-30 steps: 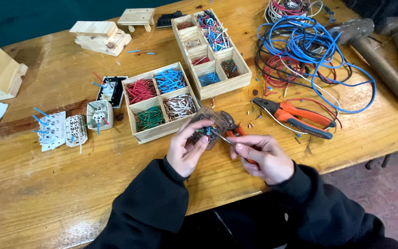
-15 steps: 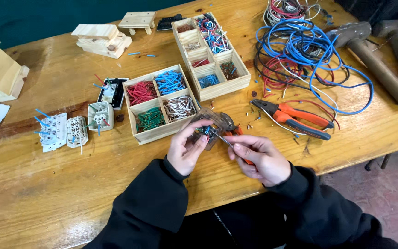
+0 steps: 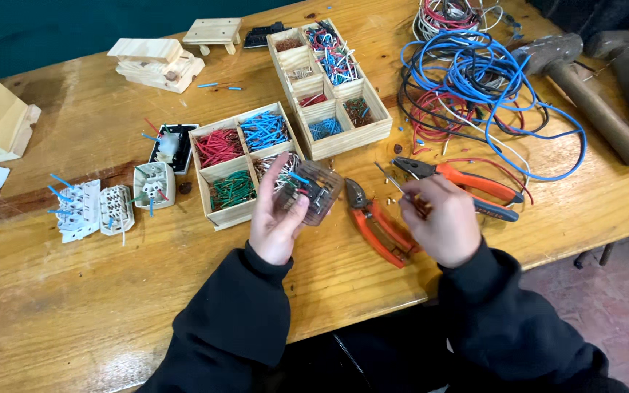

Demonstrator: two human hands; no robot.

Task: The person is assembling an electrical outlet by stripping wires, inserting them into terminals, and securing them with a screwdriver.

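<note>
Two pale wooden compartment boxes sit on the varnished wood table (image 3: 74, 313): the near box (image 3: 245, 164) holds red, blue and green wire offcuts, the far box (image 3: 329, 84) mixed pieces. The left hand (image 3: 277, 218) grips a small translucent brown electrical block (image 3: 314, 191) just before the near box; the right hand (image 3: 438, 222) pinches a thin screwdriver (image 3: 394, 183). Orange-handled pliers (image 3: 376, 222) lie between the hands, with tangled blue cable (image 3: 489, 80) beyond.

We're in a workshop. Pliers (image 3: 467, 185), hammers (image 3: 584, 91) and coiled wires (image 3: 485, 84) crowd a worn wooden table (image 3: 60, 313). Wooden trays (image 3: 245, 164) hold sorted wire offcuts.
</note>
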